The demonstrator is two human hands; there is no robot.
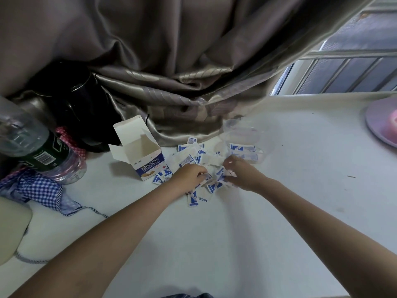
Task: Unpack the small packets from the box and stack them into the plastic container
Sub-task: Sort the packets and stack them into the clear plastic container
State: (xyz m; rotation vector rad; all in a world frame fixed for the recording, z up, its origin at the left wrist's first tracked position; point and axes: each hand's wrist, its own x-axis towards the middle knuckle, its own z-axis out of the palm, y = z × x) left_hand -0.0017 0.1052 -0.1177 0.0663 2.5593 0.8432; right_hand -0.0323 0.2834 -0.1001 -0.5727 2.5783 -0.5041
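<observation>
The white table point(279, 211) spreads under my arms, the opened box point(140, 155) standing left of the scattered packets point(193, 160). The clear plastic container point(242, 143) sits beyond my right hand point(240, 175), some packets already inside. My left hand point(189, 177) pinches packets in the pile; my right hand's fingers curl onto packets too.

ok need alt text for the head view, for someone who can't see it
Two bare hands, left hand and right hand, gather small blue-and-white packets scattered on a white table. An opened cardboard box stands to their left, and a clear plastic container holding a few packets sits behind them, near a draped curtain.
</observation>
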